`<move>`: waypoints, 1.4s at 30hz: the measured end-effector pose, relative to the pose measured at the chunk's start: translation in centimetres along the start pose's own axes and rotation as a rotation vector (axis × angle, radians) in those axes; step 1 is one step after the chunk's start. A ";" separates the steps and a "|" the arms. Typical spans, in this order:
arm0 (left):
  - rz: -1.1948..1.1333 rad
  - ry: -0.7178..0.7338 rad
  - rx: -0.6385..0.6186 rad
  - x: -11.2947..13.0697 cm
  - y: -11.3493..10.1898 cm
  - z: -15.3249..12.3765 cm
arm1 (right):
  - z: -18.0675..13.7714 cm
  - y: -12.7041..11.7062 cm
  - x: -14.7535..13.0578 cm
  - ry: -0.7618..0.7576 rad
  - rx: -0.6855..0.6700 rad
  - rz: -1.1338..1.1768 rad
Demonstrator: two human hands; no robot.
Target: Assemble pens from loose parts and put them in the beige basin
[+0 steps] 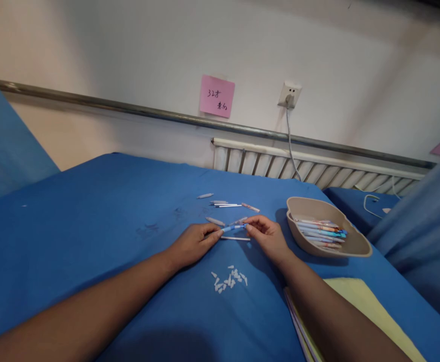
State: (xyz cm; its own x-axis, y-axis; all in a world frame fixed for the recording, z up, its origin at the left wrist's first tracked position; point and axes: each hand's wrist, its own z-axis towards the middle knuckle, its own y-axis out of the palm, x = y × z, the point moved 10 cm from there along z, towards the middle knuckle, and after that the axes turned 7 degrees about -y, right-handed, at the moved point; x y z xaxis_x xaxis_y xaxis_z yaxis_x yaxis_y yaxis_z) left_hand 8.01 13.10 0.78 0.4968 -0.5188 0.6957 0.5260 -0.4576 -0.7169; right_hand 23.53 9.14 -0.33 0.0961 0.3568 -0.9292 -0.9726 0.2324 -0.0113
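Observation:
Between my two hands is a blue and white pen [234, 228], held level above the blue cloth. My left hand [195, 245] pinches one end of it between thumb and fingers. At the other end, my right hand [268, 237] has its thumb and fingertips closed on the pen. Just below the pen lies a thin white pen refill [235, 239]. Grey pen barrels [215, 220] rest beside and behind my hands, along with more thin refills [227, 205] and a patterned barrel [250, 207]. Nearer to me is a scattered heap of small white pen tips [230, 280].
A beige bin [359, 246] to the right holds several pens [320, 232]. Yellow paper [359, 301] lies under my right forearm. Behind the blue-covered table [110, 201] are a radiator [250, 161], a metal rail [148, 111] and a plugged-in socket [290, 94].

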 end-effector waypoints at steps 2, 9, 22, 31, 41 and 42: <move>-0.008 0.007 -0.004 0.0 0.1 0.0 | 0.0 0.0 0.0 0.005 0.007 0.001; -0.007 0.025 -0.009 -0.4 0.3 0.1 | -0.3 0.7 0.5 0.002 -0.082 -0.123; -0.070 -0.017 -0.082 -0.3 1.1 0.0 | -0.2 1.2 0.5 0.050 -0.068 -0.042; -0.097 -0.019 -0.116 0.1 1.6 -0.3 | -0.1 1.0 -0.3 -0.030 -0.109 -0.225; -0.098 -0.003 -0.132 0.6 1.7 -0.3 | -0.1 0.9 -0.7 -0.071 -0.101 -0.368; -0.103 -0.004 -0.134 0.6 1.7 -0.3 | -0.2 0.9 -0.6 -0.064 -0.109 -0.371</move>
State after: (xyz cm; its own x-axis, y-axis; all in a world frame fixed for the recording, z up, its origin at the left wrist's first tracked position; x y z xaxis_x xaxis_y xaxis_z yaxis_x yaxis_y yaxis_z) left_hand 9.04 11.82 -0.08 0.4481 -0.4614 0.7658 0.4774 -0.6007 -0.6413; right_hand 22.56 9.00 0.16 0.4555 0.3229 -0.8296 -0.8855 0.2601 -0.3850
